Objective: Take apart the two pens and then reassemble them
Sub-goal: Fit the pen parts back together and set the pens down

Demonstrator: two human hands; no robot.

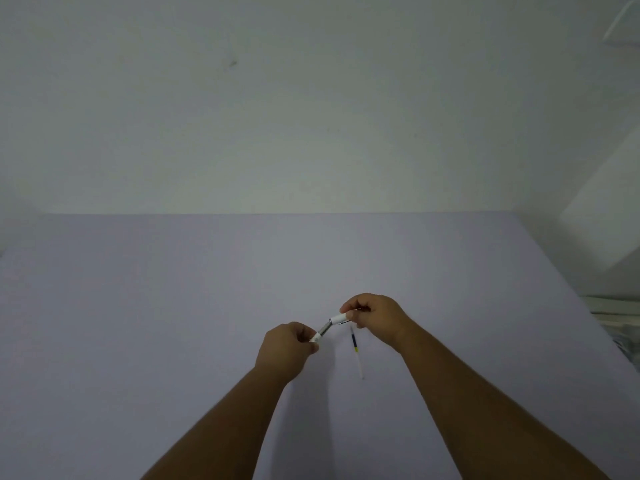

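Observation:
A white pen [329, 326] with a dark, partly see-through middle is held slantwise above the lavender table [173, 306]. My left hand [285, 351] pinches its lower white end, and my right hand [375, 318] pinches its upper white end. Just right of the hands a thin ink refill [356, 351] lies on the table, dark at its far part and white toward me, touching neither hand. I cannot see a second pen; fingers hide both tips of the held one.
A pale wall rises behind the table's far edge. At the right stands a white slanted surface [602, 209], with some blurred objects [620, 323] beyond the table's right edge.

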